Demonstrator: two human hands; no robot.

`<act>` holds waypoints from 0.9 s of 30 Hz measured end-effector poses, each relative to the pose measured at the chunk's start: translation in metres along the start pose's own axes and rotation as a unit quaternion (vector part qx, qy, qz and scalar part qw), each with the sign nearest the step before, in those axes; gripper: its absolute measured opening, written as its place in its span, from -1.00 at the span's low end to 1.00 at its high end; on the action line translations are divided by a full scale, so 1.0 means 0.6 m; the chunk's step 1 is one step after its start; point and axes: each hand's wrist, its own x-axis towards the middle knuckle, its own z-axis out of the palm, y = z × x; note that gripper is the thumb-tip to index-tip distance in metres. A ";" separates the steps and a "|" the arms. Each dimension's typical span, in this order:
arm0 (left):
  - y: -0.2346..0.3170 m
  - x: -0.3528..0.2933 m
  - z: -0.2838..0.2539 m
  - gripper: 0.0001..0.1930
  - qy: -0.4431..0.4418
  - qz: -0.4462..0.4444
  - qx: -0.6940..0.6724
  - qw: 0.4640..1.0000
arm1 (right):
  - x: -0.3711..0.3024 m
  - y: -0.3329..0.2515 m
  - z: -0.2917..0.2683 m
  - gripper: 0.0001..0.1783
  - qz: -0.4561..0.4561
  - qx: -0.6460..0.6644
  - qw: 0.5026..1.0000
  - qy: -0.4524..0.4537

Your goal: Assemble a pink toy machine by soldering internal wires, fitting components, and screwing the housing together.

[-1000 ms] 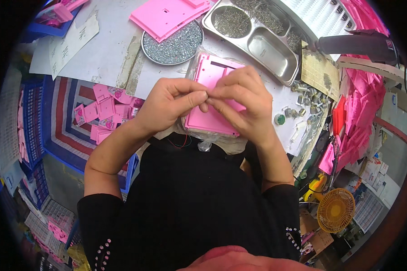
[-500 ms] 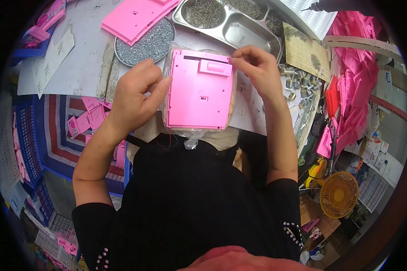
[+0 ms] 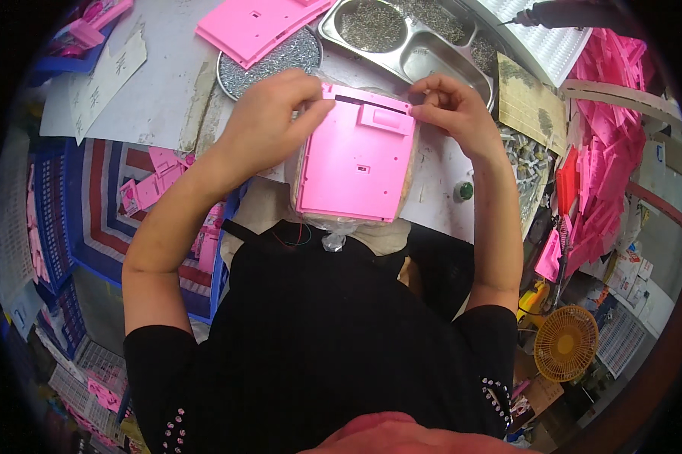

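Observation:
A flat pink plastic panel lies in front of me, with a slot along its far edge and a raised block near its far right corner. It rests on a padded bundle wrapped in clear plastic, whose twisted end points toward me. My left hand is closed at the far left corner, its thumb on the panel and its fingers curled over the edge. At the far right corner, my right hand has thumb and forefinger against the panel's edge. Any small part between those fingertips is too hidden to make out.
Beyond are a round dish of screws, stacked pink panels and a metal compartment tray. Loose metal parts and a heap of pink pieces lie right. A screwdriver tip hangs above; a blue crate stands left.
My left hand has moved up the panel's left side to its far corner. My right hand stays at the far right corner. The whole view has shifted slightly, and a small green-topped item shows beside my right forearm.

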 end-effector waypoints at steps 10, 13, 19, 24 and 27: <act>0.011 0.022 -0.017 -0.66 -0.122 -0.055 0.086 0.987 | -0.030 -0.020 0.018 -0.74 -0.085 -0.060 0.989 0.103; -0.002 0.022 -0.045 -0.71 -0.067 -0.064 0.058 0.994 | -0.009 -0.047 0.047 -0.77 -0.148 -0.177 0.965 0.125; -0.069 -0.004 -0.046 -0.83 -0.011 -0.083 0.295 0.952 | 0.146 -0.098 0.138 -0.79 -0.314 -0.485 0.815 0.041; -0.083 -0.006 -0.047 -0.86 0.065 -0.054 0.237 0.968 | 0.235 -0.083 0.198 -0.80 -0.282 -0.621 0.731 -0.028; -0.090 0.000 -0.048 -0.87 0.117 -0.026 0.225 0.967 | 0.225 -0.103 0.194 -0.81 -0.270 -0.604 0.749 -0.025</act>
